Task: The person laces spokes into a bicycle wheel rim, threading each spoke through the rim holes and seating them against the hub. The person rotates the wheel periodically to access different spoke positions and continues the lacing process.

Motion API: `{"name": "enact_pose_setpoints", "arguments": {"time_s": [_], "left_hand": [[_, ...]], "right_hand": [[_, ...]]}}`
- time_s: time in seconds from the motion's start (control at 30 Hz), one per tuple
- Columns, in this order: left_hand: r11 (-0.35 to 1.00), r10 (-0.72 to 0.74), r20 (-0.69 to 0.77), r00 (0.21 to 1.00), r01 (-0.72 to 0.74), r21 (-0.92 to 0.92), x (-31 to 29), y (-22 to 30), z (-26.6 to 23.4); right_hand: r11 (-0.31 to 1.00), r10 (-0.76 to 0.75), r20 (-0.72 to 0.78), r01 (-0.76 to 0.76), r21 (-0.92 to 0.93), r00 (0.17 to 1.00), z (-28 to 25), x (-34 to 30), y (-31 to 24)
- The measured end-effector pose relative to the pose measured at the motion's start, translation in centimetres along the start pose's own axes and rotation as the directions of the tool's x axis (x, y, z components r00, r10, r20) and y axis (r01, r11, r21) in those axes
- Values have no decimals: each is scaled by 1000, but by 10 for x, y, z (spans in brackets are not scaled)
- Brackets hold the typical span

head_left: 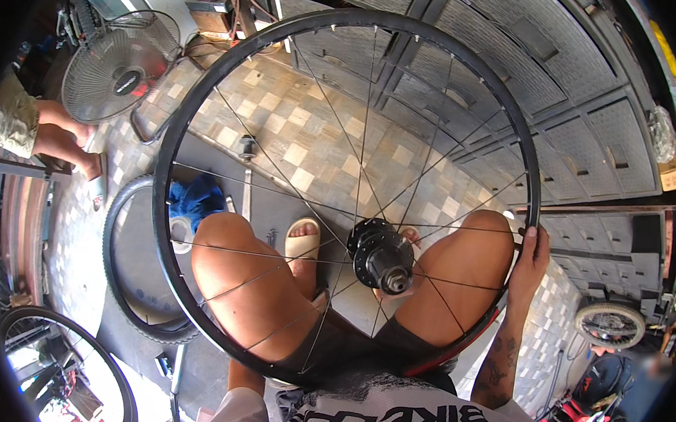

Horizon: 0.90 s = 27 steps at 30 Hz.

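"Progress?"
"Wheel over my lap, hub (376, 259) between my knees. Spokes (273, 155) join it to the rim (162, 222), gaps wide: part-laced, I judge. Rim bare of tyre. Spokes left to fit: can't tell."
"Hands?"
"Right hand (532, 252) curled on the rim's right side. Left hand hidden; grip unknown."
"Count?"
"One rim, one hub here. Spokes too thin to total. One tyre (111, 260) lying left, one fan (123, 81)."

rim's (162, 191) rocking plain black | hub's (377, 259) going black too, axle end's (396, 281) shining silver | floor tiles (269, 99) are doing a beige-brown-cream checker | drawers (593, 145) are sporting grey weave | cloth's (198, 196) popping bright blue lol | sandal's (303, 245) looking cream | shirt's (365, 406) running white with black lettering
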<state>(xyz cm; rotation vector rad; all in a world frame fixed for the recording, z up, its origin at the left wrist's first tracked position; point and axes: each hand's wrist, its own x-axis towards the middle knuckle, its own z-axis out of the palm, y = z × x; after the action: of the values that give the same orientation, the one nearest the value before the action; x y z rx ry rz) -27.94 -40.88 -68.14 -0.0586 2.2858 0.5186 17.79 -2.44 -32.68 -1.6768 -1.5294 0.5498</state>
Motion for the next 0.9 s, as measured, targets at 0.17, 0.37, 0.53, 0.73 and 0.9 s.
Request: {"name": "enact_pose_setpoints", "arguments": {"time_s": [0.17, 0.37, 0.53, 0.73, 0.9], "left_hand": [[954, 70, -231, 970, -133, -267, 17, -14, -69], [430, 376, -591, 714, -700, -571, -35, 43, -210], [36, 339, -721, 604, -774, -632, -187, 181, -326], [-197, 500, -866, -21, -976, -90, -318, 302, -311], [-250, 865, -456, -209, -968, -32, -324, 334, -223]], "right_hand": [[1000, 23, 30, -23, 2, 999, 1, -5, -6], [995, -86, 87, 81, 60, 992, 8, -3, -9], [991, -82, 121, 67, 117, 989, 9, -2, -13], [988, -103, 107, 89, 124, 989, 4, -8, -14], [991, -93, 63, 87, 97, 994, -1, -13, -14]]}}
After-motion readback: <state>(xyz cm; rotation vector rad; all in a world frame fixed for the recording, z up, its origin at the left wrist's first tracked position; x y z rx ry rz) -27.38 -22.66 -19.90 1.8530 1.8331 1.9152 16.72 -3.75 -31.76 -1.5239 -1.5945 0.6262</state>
